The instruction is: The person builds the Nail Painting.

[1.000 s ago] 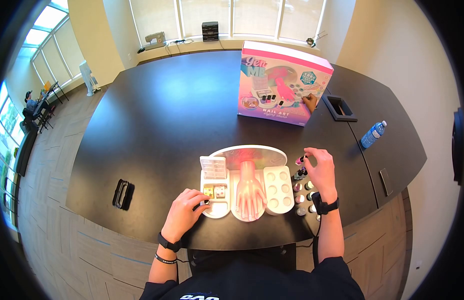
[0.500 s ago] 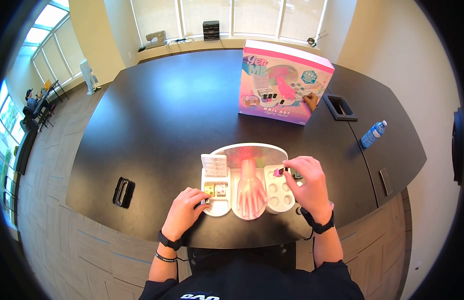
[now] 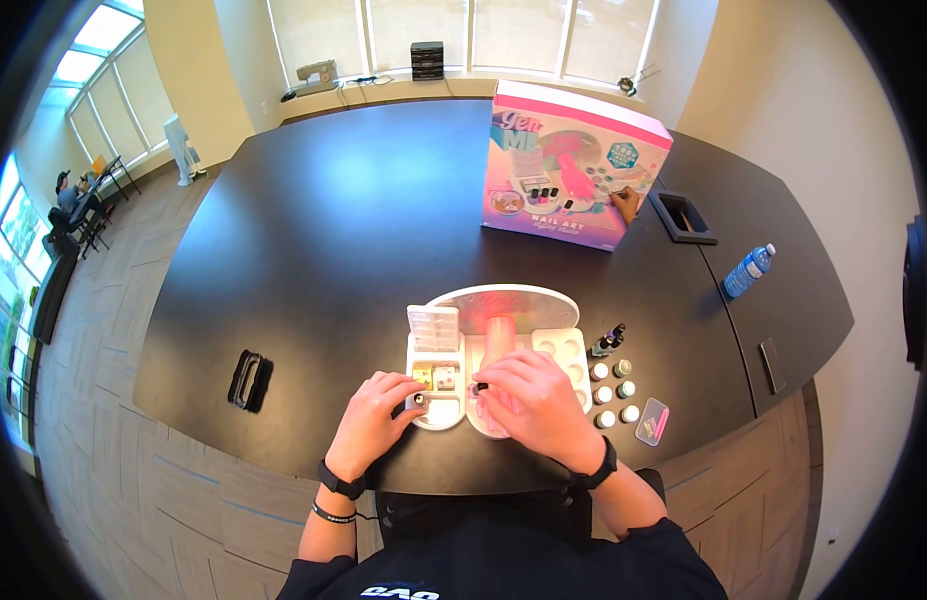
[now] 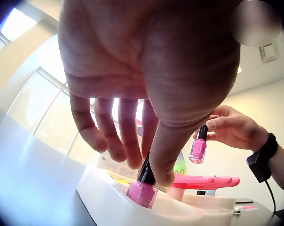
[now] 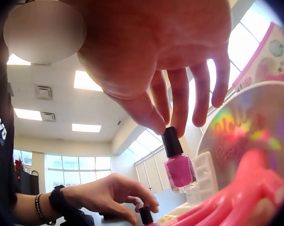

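My left hand (image 3: 371,422) pinches the black cap of a pink polish bottle (image 4: 142,193), which stands in the left tray (image 3: 442,412) of the white station. By its black cap, my right hand (image 3: 543,408) holds a second pink bottle (image 5: 179,172) in the air above the pink model hand (image 5: 236,200). In the left wrist view, that raised bottle (image 4: 198,149) hangs nearly upright. Yellow and white small items (image 3: 443,377) lie in a compartment behind my left fingers. The right tray (image 3: 560,346) has round wells.
Several small bottles (image 3: 604,394) and a clear case with pink items (image 3: 652,422) are right of the station. Dark-capped bottles (image 3: 608,341) stand behind them. A pink box (image 3: 575,165), a water bottle (image 3: 748,271) and a black holder (image 3: 248,380) are farther out.
My right hand picked up a pink bottle from the right-hand group and carried it left, past the wells, over the model hand. My left hand has stayed at its bottle.
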Tool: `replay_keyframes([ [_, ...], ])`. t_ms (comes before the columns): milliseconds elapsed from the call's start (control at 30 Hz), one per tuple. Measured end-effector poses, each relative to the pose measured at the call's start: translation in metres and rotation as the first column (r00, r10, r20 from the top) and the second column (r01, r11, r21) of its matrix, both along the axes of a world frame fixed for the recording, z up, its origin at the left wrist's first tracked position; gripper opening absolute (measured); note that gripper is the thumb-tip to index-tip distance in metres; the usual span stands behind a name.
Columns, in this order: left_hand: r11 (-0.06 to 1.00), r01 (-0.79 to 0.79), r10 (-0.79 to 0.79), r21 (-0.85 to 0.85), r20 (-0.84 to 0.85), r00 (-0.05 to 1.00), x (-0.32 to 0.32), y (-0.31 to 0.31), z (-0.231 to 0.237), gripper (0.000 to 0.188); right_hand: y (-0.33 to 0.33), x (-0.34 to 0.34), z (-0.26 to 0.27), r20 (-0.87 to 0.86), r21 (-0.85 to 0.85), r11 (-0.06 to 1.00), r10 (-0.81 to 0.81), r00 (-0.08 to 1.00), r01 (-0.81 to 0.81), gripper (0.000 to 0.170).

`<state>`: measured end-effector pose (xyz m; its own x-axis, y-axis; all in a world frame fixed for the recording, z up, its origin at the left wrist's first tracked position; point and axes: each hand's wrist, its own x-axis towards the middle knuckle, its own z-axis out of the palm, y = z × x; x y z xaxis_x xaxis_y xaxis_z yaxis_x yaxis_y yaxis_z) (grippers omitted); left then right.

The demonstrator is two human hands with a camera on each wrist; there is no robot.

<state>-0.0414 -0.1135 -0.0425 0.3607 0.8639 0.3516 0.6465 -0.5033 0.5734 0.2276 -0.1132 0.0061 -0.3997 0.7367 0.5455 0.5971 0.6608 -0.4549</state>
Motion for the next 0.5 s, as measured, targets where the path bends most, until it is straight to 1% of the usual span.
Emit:
replay_keyframes([
  [100, 1.000, 0.004, -0.004, 0.004, 0.005, 1.000, 0.000, 0.000, -0.001, 0.033, 0.000, -0.015, -0.008, -0.022, -0.021, 0.999, 0.024, 0.999, -0.024, 0.022],
  [167, 1.000, 0.007, -0.007, 0.005, 0.007, 1.000, -0.001, -0.001, 0.000, 0.031, -0.001, -0.024, -0.015, 0.007, -0.042, 0.999, 0.027, 1.000, -0.027, 0.020],
  [300, 1.000, 0.007, -0.007, -0.007, 0.009, 1.000, -0.002, -0.001, 0.001, 0.032, -0.002, -0.040, -0.027, 0.031, -0.003, 1.000, 0.029, 0.999, -0.029, 0.020],
  [367, 1.000, 0.007, -0.007, -0.012, 0.006, 1.000, -0.002, -0.002, 0.000, 0.032, -0.002, -0.047, -0.038, 0.024, -0.041, 0.999, 0.007, 1.000, -0.006, 0.019],
  [433, 1.000, 0.005, -0.005, -0.010, 0.015, 1.000, -0.002, -0.001, 0.000, 0.035, -0.002, -0.051, -0.045, 0.039, -0.052, 0.999, -0.003, 0.999, 0.005, 0.019],
  [500, 1.000, 0.001, -0.001, -0.014, 0.011, 1.000, -0.003, -0.002, 0.000, 0.035, -0.002, -0.055, -0.050, 0.054, -0.062, 0.998, -0.014, 0.998, 0.017, 0.019],
])
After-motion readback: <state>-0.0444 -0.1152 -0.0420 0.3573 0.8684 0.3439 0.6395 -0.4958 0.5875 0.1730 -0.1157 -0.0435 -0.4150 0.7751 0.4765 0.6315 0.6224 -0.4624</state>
